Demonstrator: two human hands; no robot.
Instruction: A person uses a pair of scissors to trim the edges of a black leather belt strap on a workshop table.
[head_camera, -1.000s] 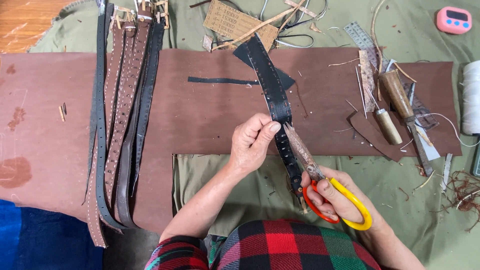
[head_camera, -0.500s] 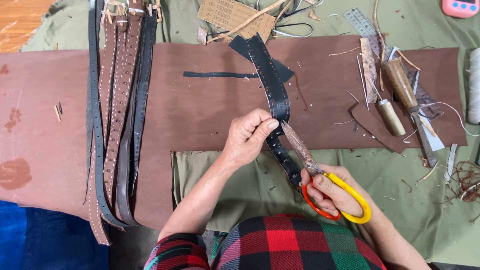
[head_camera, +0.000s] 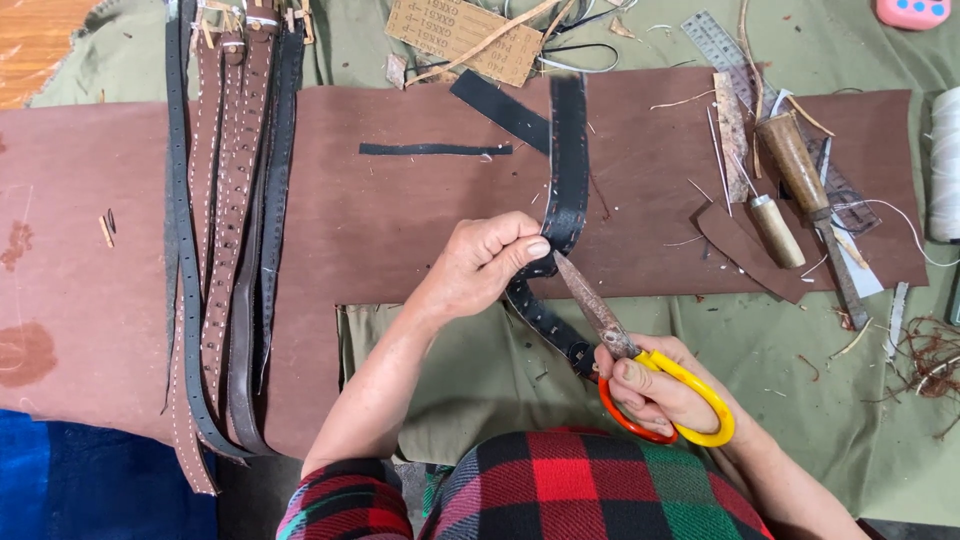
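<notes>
My left hand (head_camera: 482, 262) pinches a black punched leather strap (head_camera: 568, 160) where it bends, over the front edge of a large brown leather sheet (head_camera: 400, 220). The strap runs up the sheet and curls down toward my lap. My right hand (head_camera: 662, 385) grips scissors (head_camera: 640, 360) with yellow and orange handles. Their rusty blades point up-left and meet the strap just beside my left thumb.
Several brown and black belts (head_camera: 232, 220) lie in a row at the left. Wooden-handled awls (head_camera: 795, 165), a metal ruler (head_camera: 722, 45), leather scraps and a spool of white thread (head_camera: 944, 165) sit at the right. A cardboard tag (head_camera: 462, 35) lies at the top.
My left hand has bent the strap sharply, so its upper part now lies straight up the sheet. The scissors stay at the strap.
</notes>
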